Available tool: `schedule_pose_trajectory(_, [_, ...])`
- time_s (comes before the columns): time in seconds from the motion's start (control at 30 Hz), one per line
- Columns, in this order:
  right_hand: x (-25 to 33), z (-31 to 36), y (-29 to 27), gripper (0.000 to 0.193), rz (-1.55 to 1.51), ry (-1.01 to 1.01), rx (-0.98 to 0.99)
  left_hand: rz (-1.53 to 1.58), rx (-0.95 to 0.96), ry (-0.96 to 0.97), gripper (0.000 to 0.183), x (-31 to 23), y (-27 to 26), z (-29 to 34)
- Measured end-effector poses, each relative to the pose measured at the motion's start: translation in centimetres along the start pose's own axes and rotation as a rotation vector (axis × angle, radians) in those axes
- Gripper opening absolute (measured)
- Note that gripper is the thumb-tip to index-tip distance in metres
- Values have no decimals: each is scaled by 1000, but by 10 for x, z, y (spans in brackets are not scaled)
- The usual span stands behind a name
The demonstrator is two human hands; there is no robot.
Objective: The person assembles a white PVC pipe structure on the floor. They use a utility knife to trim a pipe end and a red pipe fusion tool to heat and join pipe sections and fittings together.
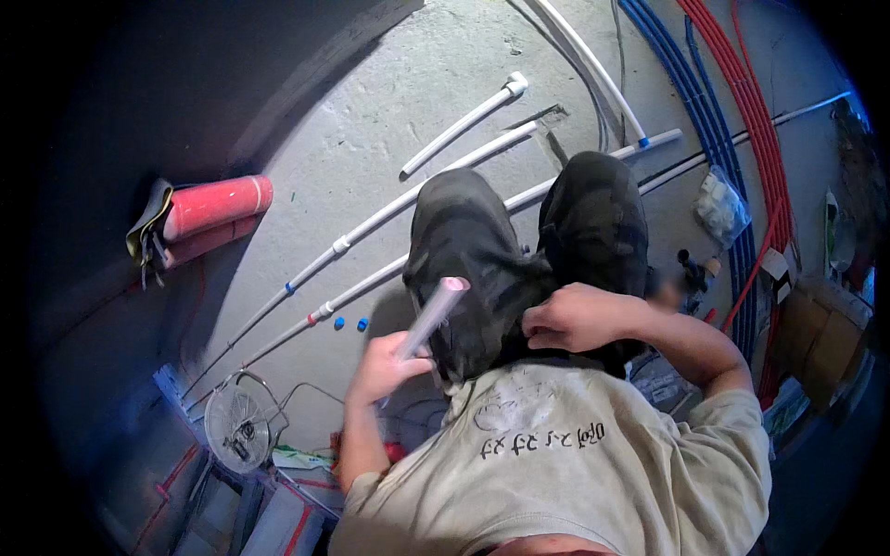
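My left hand is closed around a short white plastic pipe. The pipe tilts up past my left knee, its open end showing pinkish. Over my lap, my right hand is curled with the fingers bent under; whether anything is in it is hidden. Beyond my knees, long white pipes lie on the concrete floor, joined with couplings and blue and red rings. A shorter white pipe with an elbow fitting lies farther off. Two small blue caps rest near my left hand.
A red cylinder lies by the wall at left. A round metal fan stands at lower left. Blue pipes and red pipes run along the right. Beside them are a bag of white fittings and a cardboard box.
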State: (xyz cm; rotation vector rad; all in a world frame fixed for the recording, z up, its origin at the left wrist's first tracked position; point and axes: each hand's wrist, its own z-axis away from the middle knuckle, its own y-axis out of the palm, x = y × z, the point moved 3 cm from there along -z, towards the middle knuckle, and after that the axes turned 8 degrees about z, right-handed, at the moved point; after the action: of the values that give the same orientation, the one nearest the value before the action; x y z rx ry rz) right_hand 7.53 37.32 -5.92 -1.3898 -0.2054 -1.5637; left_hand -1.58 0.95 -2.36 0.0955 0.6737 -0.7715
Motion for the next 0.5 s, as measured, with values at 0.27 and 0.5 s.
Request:
schedule_pose_trajectory(0.27, [-102,26,-128,24,76,-108,-840,-892,-260,544,20,-102,9,-154])
schedule_pose_trajectory(0.5, [-158,-84,-29,56,444,441,-689,-1200,-128,878,10,-114,184,-274])
